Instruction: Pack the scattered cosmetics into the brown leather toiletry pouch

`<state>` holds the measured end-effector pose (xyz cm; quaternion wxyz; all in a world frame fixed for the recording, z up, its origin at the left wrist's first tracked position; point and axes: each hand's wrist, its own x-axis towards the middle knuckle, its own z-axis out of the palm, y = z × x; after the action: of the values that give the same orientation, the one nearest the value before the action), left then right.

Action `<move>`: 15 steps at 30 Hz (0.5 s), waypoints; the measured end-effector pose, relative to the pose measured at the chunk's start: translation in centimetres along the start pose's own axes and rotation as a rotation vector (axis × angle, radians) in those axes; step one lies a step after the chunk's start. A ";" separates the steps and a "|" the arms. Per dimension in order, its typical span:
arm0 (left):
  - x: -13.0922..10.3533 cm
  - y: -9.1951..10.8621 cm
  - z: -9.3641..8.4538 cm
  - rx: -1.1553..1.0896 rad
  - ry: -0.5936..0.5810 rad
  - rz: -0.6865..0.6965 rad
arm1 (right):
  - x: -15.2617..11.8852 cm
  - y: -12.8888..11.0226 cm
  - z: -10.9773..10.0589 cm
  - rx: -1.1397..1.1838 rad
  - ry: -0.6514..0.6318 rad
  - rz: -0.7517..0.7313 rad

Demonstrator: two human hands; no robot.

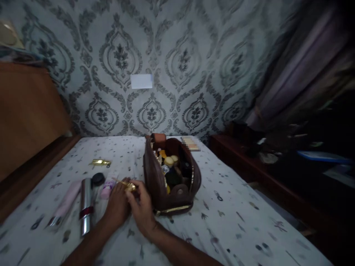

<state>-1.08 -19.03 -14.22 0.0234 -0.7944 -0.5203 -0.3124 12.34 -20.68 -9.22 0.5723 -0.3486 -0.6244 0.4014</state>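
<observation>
Between my two hands is a small shiny gold-coloured piece (131,186), its exact kind too blurred to tell. My right hand (142,210) pinches it between thumb and fingers. Against its other side, my left hand (119,202) is closed, fingertips partly hidden. Just to the right stands a brown handbag (154,177), unzipped and wide at the top, packed with small items. Left of my hands lie a pink tube (107,190), a round black lid (98,179), a silver cylinder with a dark red band (87,201) and a long pale pink tube (66,203).
Another gold-coloured item (101,162) lies farther back on the patterned white sheet (227,218). A blurred flat item (191,144) is behind the bag. A wooden cabinet (27,114) borders the left, a patterned wall (177,55) the back, and a dark red ledge (238,155) the right.
</observation>
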 end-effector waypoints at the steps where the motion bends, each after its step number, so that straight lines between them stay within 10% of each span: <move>1: 0.1 0.2 -0.3 -0.002 -0.027 -0.002 | 0.0 0.2 0.1 0.009 0.000 0.000; 15: 0.1 0.6 -1.3 0.011 -0.127 -0.044 | 0.5 0.5 0.6 0.060 -0.020 0.030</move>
<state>-1.19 -19.72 -12.93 -0.0119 -0.8009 -0.5398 -0.2589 11.68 -20.08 -9.43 0.5700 -0.3365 -0.6124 0.4322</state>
